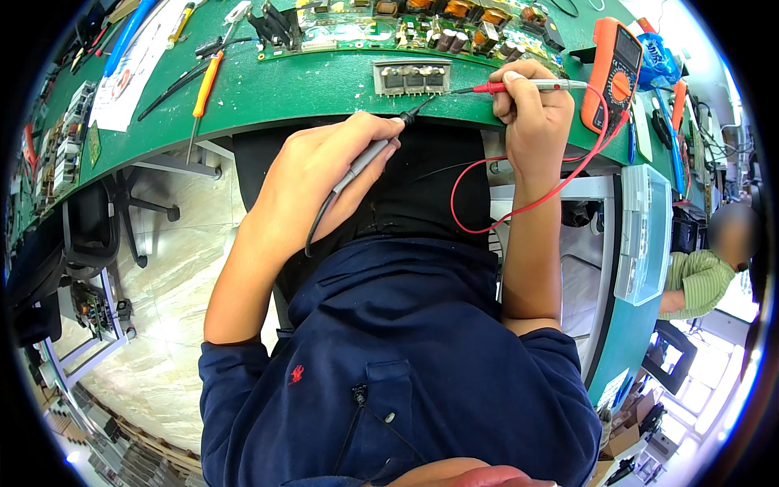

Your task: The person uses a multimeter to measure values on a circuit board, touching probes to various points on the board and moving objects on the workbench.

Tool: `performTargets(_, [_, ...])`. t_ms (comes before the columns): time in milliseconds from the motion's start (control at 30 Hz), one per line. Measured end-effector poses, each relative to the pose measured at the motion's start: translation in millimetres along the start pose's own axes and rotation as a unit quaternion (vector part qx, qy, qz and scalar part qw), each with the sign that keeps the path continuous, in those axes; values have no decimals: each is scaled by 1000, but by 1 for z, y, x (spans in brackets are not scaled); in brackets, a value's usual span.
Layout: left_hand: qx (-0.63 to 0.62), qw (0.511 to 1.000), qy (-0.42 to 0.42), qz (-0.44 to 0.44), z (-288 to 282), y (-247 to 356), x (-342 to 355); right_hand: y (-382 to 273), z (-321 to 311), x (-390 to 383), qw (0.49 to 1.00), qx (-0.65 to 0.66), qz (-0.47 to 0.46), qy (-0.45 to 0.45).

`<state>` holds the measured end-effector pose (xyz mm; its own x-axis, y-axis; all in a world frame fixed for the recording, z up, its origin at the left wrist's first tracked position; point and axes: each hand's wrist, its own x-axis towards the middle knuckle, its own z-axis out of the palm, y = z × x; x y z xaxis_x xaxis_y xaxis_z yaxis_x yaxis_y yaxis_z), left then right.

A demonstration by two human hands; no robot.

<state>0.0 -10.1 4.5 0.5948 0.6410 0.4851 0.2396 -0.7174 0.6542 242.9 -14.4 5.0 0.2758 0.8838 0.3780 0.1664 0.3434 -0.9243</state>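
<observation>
My left hand [329, 166] is closed round a black-and-grey test probe [357, 168], its tip pointing up and right. In my right hand [531, 105] is a red test probe [489, 88], pinched between the fingers and pointing left. Both tips come close to the pins along the near side of a grey electronic module [412, 77]; whether they touch cannot be made out. The module lies near the bench's front edge. From the red probe a red lead [462, 213] loops down and back up to an orange multimeter [615, 77] on the right.
Behind the module lies a large green circuit board [381, 32] with many components. An orange-handled screwdriver [208, 84] and black tweezers-like tool [174, 88] rest at left on the green bench [324, 93]. A clear plastic box [645, 235] stands at right. Beyond it sits another person [699, 280] in green.
</observation>
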Motion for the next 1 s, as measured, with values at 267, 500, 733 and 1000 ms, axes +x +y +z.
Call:
performTargets(267, [0, 1000, 5, 1, 1, 0, 0, 0, 0, 0, 1000, 1, 6, -1])
performTargets(500, [-12, 1000, 4, -10, 0, 3, 1, 0, -1, -1, 1000, 2, 6, -5])
performTargets(733, [-15, 1000, 5, -15, 0, 3, 0, -3, 0, -2, 1000, -3, 10, -7])
performTargets(1000, [-5, 1000, 4, -8, 0, 2, 1, -2, -1, -1, 1000, 3, 7, -10])
